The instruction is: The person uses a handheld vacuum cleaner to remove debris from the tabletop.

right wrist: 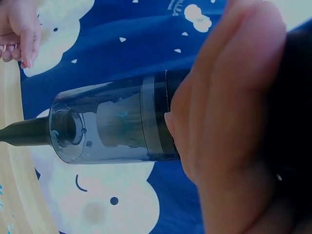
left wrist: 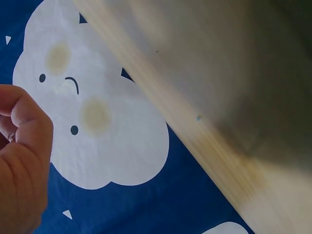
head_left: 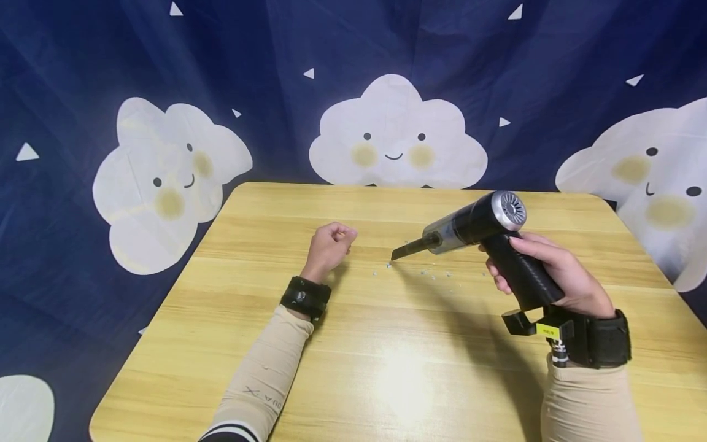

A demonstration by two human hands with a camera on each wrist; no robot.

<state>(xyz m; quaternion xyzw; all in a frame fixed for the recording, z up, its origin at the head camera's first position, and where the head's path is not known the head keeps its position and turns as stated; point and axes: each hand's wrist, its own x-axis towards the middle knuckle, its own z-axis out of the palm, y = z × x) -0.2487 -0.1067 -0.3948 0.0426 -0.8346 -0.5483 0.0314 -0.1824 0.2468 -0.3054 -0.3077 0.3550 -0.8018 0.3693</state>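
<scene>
A black handheld vacuum cleaner [head_left: 475, 227] with a silver vented end is gripped at its handle by my right hand [head_left: 558, 270]. Its narrow nozzle [head_left: 411, 248] slants down to the left, the tip close to small bluish scraps [head_left: 424, 272] on the table. Whether the tip touches the surface I cannot tell. In the right wrist view, bits show inside the clear dust cup [right wrist: 107, 122]. Left of the nozzle, my left hand [head_left: 328, 248] hovers with loosely curled fingers and holds nothing; the left wrist view catches only part of that hand [left wrist: 22, 146].
The wood-grain table [head_left: 221, 344] has rounded far corners. Behind it hangs a dark blue curtain [head_left: 276, 37] with white smiling clouds. A black strap [head_left: 306, 297] circles the left wrist; the right wrist carries a strap and mount [head_left: 599, 337].
</scene>
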